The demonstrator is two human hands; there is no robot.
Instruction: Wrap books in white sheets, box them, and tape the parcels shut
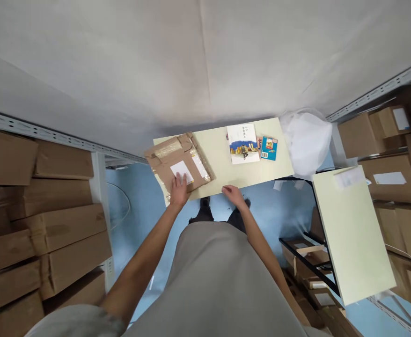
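Observation:
A flattened, taped cardboard box (163, 164) with white labels lies on the left end of a pale table (216, 161). My left hand (179, 189) rests on the box's near side, its fingers laid out over the edge of one label. At the table's front edge is my right hand (232, 193), fingers curled together with nothing visible in them. Beyond it, toward the right end, lies a white book (242, 133) with a blue and yellow picture on its cover. Beside that book is a smaller blue book (268, 149), partly covering a reddish item.
Shelves of cardboard boxes stand at left (68, 224) and right (388, 173). A white plastic bag (307, 140) bulges against the table's right end. Nearer on the right is a second pale table (353, 238) on black legs. A grey wall (205, 61) rises behind.

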